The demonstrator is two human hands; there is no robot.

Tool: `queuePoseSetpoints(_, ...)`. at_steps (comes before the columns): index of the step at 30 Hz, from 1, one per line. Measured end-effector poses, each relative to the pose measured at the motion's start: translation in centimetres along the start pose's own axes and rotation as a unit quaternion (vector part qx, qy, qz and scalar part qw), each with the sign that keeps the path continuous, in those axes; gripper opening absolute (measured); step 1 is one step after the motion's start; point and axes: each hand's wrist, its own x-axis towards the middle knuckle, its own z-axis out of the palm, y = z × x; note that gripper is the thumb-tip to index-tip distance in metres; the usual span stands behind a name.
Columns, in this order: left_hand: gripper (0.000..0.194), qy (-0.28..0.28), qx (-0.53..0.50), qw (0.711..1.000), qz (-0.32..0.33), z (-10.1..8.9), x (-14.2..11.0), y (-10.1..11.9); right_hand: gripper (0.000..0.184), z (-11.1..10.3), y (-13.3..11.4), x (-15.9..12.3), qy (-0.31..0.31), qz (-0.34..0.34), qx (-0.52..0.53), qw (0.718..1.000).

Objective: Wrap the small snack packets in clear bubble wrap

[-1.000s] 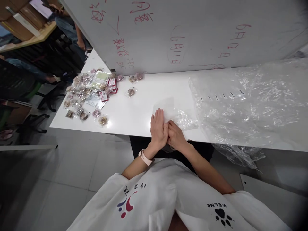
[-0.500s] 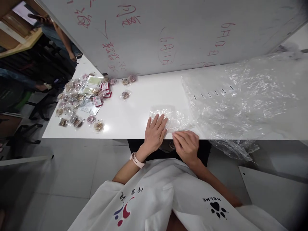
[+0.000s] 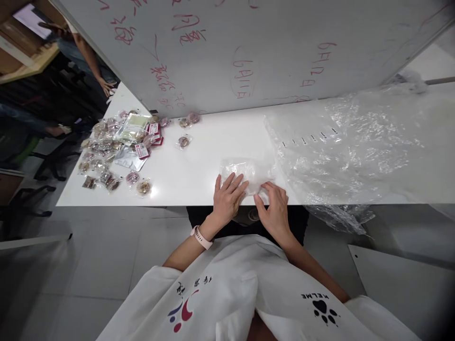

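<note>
A clear plastic bag, folded small and wrinkled, lies flat near the front edge of the white table. My left hand rests palm down on the bag's left part, fingers spread. At its lower right side is my right hand, thumb apart from the bent fingers, whose tips touch the plastic. Neither hand grips anything that I can see. Just right of the bag spreads a big crinkled sheet of clear plastic, with a row of small dark marks on it.
On the left lies a pile of small wrapped packets, with red-and-white boxes and a green-labelled pouch among them. A whiteboard with red writing stands along the back. The plastic sheet hangs over the front edge. Another person's hand shows at the far left.
My right hand has moved up a little onto the bag's right part, and its thumb has come away from the fingers. My left hand stays pressed on the bag. The view has shifted slightly.
</note>
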Motion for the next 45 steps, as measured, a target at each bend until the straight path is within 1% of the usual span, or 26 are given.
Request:
queuePoseSetpoints(2, 0.03, 0.045, 0.0, 0.999, -0.002, 0.4, -0.2, 0.3, 0.035, 0.2, -0.6, -0.1, -0.01, 0.024, 0.127, 0.992)
queuePoseSetpoints(4, 0.029, 0.09, -0.014, 0.996, -0.015, 0.9, -0.5, 0.5, 0.042, 0.5, -1.3, -0.3, -0.024, 0.043, 0.235, 0.971)
queuePoseSetpoints(5, 0.031, 0.106, -0.026, 0.994, -0.023, 1.1, -0.7, 0.6, 0.046, 0.7, -1.7, -0.3, -0.031, 0.048, 0.271, 0.961)
queuePoseSetpoints(7, 0.037, 0.126, -0.05, 0.99, -0.04, 1.5, -1.1, 0.5, 0.052, 1.1, -2.3, -0.2, -0.048, 0.044, 0.302, 0.951)
queuePoseSetpoints(10, 0.058, 0.146, -0.085, 0.983, -0.072, 1.8, -1.5, 0.3, 0.049, 1.7, -2.7, 0.6, -0.08, 0.021, 0.31, 0.947)
queuePoseSetpoints(12, 0.074, 0.149, -0.115, 0.977, -0.1, 1.7, -1.7, 0.3, 0.047, 2.2, -2.8, 1.3, -0.094, 0.007, 0.338, 0.937)
queuePoseSetpoints(13, 0.079, 0.147, -0.13, 0.974, -0.111, 1.6, -1.7, 0.3, 0.046, 2.4, -2.8, 1.7, -0.098, 0.002, 0.359, 0.928)
queuePoseSetpoints(15, 0.082, 0.141, -0.159, 0.97, -0.122, 1.3, -1.7, 0.6, 0.044, 2.7, -2.6, 2.1, -0.092, 0.011, 0.396, 0.913)
queuePoseSetpoints(16, 0.081, 0.141, -0.174, 0.967, -0.123, 1.1, -1.6, 0.7, 0.044, 2.8, -2.5, 2.1, -0.079, 0.031, 0.404, 0.911)
queuePoseSetpoints(18, 0.075, 0.146, -0.197, 0.961, -0.125, 0.8, -1.5, 0.9, 0.047, 2.6, -2.3, 1.8, -0.038, 0.102, 0.393, 0.913)
queuePoseSetpoints(20, 0.061, 0.155, -0.193, 0.962, -0.119, 0.7, -1.4, 1.0, 0.053, 2.1, -1.9, 1.2, -0.016, 0.178, 0.366, 0.913)
queuePoseSetpoints(22, 0.039, 0.159, -0.157, 0.97, -0.093, 0.7, -1.3, 0.9, 0.058, 1.4, -1.7, 0.8, -0.027, 0.224, 0.352, 0.908)
queuePoseSetpoints(24, 0.018, 0.16, -0.122, 0.978, -0.06, 0.7, -1.1, 0.7, 0.056, 0.8, -1.8, 0.5, -0.062, 0.232, 0.362, 0.901)
queuePoseSetpoints(26, 0.009, 0.163, -0.11, 0.98, -0.042, 0.7, -1.0, 0.5, 0.049, 0.6, -2.1, 0.4, -0.1, 0.204, 0.37, 0.901)
queuePoseSetpoints(27, 0.007, 0.165, -0.111, 0.979, -0.041, 0.7, -0.9, 0.5, 0.045, 0.6, -2.3, 0.3, -0.113, 0.181, 0.359, 0.909)
queuePoseSetpoints(29, 0.006, 0.16, -0.118, 0.979, -0.048, 0.7, -1.0, 0.4, 0.041, 1.0, -2.7, 0.2, -0.11, 0.126, 0.299, 0.94)
queuePoseSetpoints(31, 0.005, 0.148, -0.138, 0.977, -0.061, 0.7, -1.1, 0.2, 0.045, 1.6, -3.0, 0.1, -0.091, 0.057, 0.215, 0.971)
queuePoseSetpoints(33, 0.008, 0.146, -0.16, 0.974, -0.072, 0.8, -1.4, 0.1, 0.052, 2.2, -3.2, 0.2, -0.091, -0.028, 0.148, 0.984)
queuePoseSetpoints(36, 0.019, 0.167, -0.162, 0.969, -0.081, 1.0, -1.6, -0.3, 0.058, 2.7, -3.1, 0.7, -0.104, -0.136, 0.07, 0.983)
queuePoseSetpoints(38, 0.031, 0.179, -0.159, 0.966, -0.097, 1.0, -1.7, -0.4, 0.06, 2.7, -2.9, 1.2, -0.113, -0.175, 0.018, 0.978)
queuePoseSetpoints(40, 0.049, 0.188, -0.179, 0.958, -0.124, 0.8, -1.6, -0.3, 0.058, 2.5, -2.7, 1.7, -0.134, -0.197, -0.028, 0.971)
queuePoseSetpoints(42, 0.068, 0.202, -0.193, 0.949, -0.144, 0.5, -1.5, -0.1, 0.055, 2.3, -2.5, 2.1, -0.156, -0.205, -0.055, 0.965)
queuePoseSetpoints(44, 0.084, 0.225, -0.169, 0.949, -0.143, -0.1, -1.4, 0.1, 0.051, 2.1, -2.5, 2.3, -0.173, -0.203, -0.058, 0.962)
queuePoseSetpoints(45, 0.086, 0.235, -0.141, 0.953, -0.129, -0.4, -1.5, 0.1, 0.05, 2.0, -2.5, 2.4, -0.179, -0.2, -0.054, 0.962)
